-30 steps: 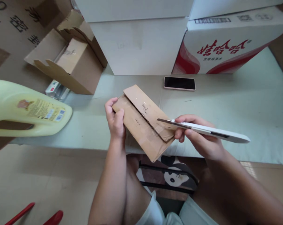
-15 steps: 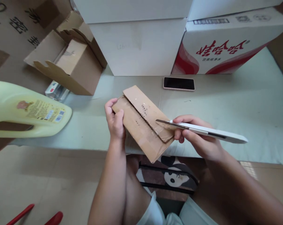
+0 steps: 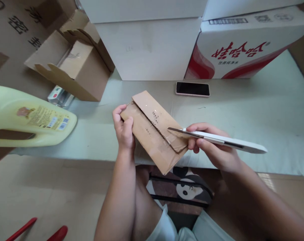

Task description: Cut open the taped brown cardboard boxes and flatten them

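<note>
My left hand [image 3: 123, 129] is closed on the left end of a flat brown cardboard box [image 3: 152, 132], holding it tilted over the near edge of the pale green table [image 3: 242, 107]. My right hand [image 3: 212, 147] grips a white utility knife [image 3: 224, 141] with its blade out. The blade tip lies on the box's top flap, near its torn right edge.
A black phone [image 3: 192, 89] lies on the table behind the box. Behind it stand a white carton [image 3: 152, 50] and a red-and-white carton [image 3: 242, 47]. An open brown box [image 3: 73, 67] and a yellow jug [image 3: 28, 117] are at the left. Red handles [image 3: 41, 231] show bottom left.
Almost nothing has moved; the knife blade has shifted very slightly left along the flap while both hands keep their hold.
</note>
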The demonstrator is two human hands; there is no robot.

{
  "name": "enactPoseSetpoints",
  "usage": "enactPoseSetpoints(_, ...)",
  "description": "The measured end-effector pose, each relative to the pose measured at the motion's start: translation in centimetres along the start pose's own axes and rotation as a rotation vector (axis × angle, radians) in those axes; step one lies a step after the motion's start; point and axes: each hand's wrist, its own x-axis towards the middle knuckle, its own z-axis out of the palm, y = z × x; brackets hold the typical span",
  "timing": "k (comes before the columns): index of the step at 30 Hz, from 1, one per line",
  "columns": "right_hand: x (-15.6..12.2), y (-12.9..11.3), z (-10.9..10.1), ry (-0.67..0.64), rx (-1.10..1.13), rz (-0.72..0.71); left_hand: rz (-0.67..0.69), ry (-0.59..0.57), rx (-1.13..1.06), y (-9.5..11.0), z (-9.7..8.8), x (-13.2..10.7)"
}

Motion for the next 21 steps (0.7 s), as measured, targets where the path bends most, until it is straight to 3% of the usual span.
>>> enactPoseSetpoints(21, -0.19, 0.28, 0.04, 0.007, -0.014, -0.02, -0.002, 0.014, -0.018, 0.15, 0.21, -0.13)
